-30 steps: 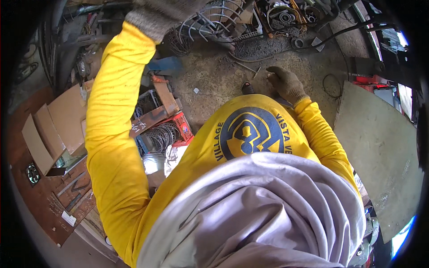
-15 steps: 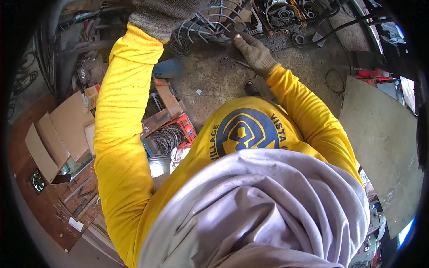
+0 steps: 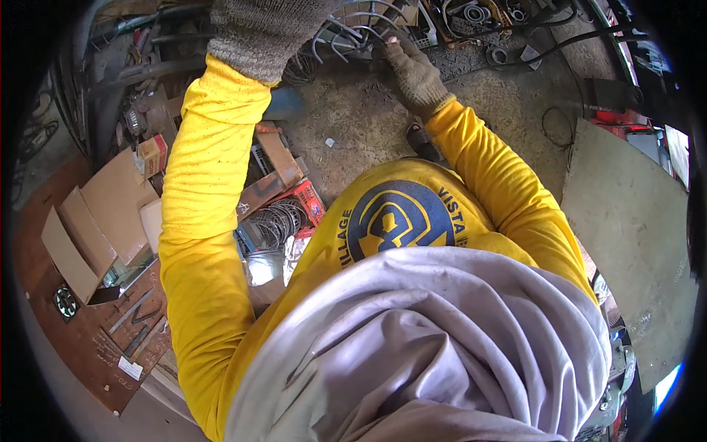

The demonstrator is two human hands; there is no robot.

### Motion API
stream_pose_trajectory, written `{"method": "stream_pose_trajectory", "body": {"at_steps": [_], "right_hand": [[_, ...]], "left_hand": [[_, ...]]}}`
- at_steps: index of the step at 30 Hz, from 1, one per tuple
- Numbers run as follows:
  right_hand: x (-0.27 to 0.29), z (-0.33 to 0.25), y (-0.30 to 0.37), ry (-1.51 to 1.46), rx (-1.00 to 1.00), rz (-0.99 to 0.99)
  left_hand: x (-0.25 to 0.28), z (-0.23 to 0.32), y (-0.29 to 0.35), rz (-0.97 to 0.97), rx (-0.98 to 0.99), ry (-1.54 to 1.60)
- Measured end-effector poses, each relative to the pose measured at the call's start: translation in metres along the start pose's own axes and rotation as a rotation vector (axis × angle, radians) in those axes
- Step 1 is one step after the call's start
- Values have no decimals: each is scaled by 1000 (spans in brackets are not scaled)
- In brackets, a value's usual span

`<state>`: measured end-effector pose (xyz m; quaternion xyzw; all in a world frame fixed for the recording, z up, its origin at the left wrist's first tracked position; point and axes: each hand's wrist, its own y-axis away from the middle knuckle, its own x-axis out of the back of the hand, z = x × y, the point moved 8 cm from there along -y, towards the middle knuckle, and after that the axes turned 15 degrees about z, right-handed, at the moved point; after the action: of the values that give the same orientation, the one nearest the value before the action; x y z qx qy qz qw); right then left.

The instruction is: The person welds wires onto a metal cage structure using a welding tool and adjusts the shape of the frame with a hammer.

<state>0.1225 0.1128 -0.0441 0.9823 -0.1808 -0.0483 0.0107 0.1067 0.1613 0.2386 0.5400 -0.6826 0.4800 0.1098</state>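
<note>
— Where are the hands?

— Both are up at the top of the view. The left hand (image 3: 269, 33), in a coarse grey knitted glove, is laid over the left side of a round grey wire fan guard (image 3: 353, 33). Its fingers are curled onto the wires, but whether they clamp a wire I cannot tell.

— And the other?

— The right hand (image 3: 414, 70), in a brownish work glove, sits at the guard's lower right edge, fingertips touching the wires near the rim. The grip itself is hidden by the back of the glove.

— So the guard lies between them?

— Yes, spanning from one glove to the other, over the rough concrete floor (image 3: 361, 125).

— What's nearby?

— A flat opened brown cardboard box (image 3: 96, 221) far left, a coil of thin grey wire (image 3: 276, 221) beside the yellow sleeve, and a large tan board (image 3: 633, 228) on the right.
</note>
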Motion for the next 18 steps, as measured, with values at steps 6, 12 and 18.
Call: {"method": "stream_pose_trajectory", "body": {"at_steps": [6, 12, 18], "right_hand": [[3, -2, -1, -33, 81, 47], [1, 8, 3, -268, -374, 32], [7, -8, 2, -147, -236, 75]], "left_hand": [[-15, 0, 4, 265, -45, 61], [-18, 13, -13, 125, -141, 30], [0, 2, -11, 314, -48, 161]]}}
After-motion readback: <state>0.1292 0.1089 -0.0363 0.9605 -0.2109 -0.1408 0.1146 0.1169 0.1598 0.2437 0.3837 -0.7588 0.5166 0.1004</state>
